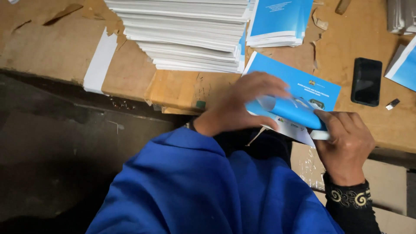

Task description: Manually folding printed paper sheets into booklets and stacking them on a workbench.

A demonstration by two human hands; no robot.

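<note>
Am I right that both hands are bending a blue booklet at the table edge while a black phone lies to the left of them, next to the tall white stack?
Not quite: in the head view the black phone lies to the right of the hands, away from the tall white stack. The left hand and right hand are indeed bending the blue booklet at the table edge.
</note>
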